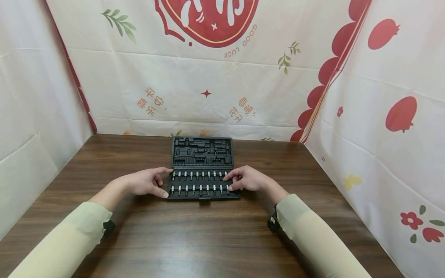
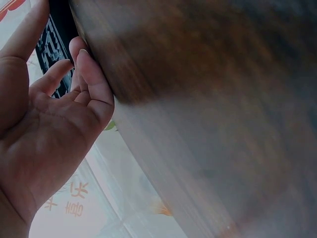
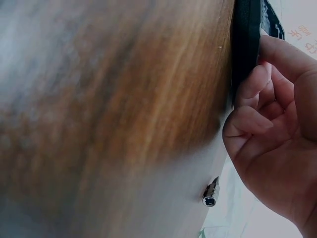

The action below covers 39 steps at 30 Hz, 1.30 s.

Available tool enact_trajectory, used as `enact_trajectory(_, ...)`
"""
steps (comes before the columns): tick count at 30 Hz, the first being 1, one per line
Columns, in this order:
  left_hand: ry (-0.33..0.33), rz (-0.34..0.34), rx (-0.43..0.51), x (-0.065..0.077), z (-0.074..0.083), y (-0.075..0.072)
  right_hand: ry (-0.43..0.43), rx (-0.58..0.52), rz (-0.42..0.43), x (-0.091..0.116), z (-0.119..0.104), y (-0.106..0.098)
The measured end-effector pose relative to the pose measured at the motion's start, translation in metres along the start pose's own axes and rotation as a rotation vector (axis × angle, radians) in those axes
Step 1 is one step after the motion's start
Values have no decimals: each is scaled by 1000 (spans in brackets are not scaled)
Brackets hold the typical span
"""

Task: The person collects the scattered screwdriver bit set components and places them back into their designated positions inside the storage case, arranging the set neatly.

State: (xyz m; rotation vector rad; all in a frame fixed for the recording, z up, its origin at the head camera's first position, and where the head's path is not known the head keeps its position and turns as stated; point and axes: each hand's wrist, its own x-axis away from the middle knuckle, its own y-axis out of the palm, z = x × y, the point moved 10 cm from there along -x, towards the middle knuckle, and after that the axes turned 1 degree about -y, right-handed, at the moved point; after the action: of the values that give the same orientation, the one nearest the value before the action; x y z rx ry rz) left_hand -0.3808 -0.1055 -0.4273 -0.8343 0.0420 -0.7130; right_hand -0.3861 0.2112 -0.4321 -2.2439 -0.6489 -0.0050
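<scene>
A black plastic bit-socket case lies unfolded on the table, its moulded lid laid back at the far side. Two rows of silver bit sockets stand in the near half. My left hand spans the case's left edge, forefinger near the hinge and thumb at the near corner; its other fingers bend inward. At the right edge, my right hand reaches over the case, with forefinger and thumb touching near the end sockets. In the right wrist view, a loose bit socket lies on the tabletop beyond that hand.
The dark wooden table extends around the case. Printed white cloth hangs at the back and on both sides. A black strap shows by the right cuff.
</scene>
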Motion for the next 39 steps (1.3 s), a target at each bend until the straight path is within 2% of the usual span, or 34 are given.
enact_trajectory(27, -15, 2, -12, -1, -2, 0, 46, -12, 14, -2, 4, 0)
enact_trajectory(33, -10, 11, -14, -2, -2, -2, 37, -13, 13, -3, 4, -1)
enact_trajectory(39, 0, 9, -28, -3, -3, -1, 3, -13, -26, 4, -1, -3)
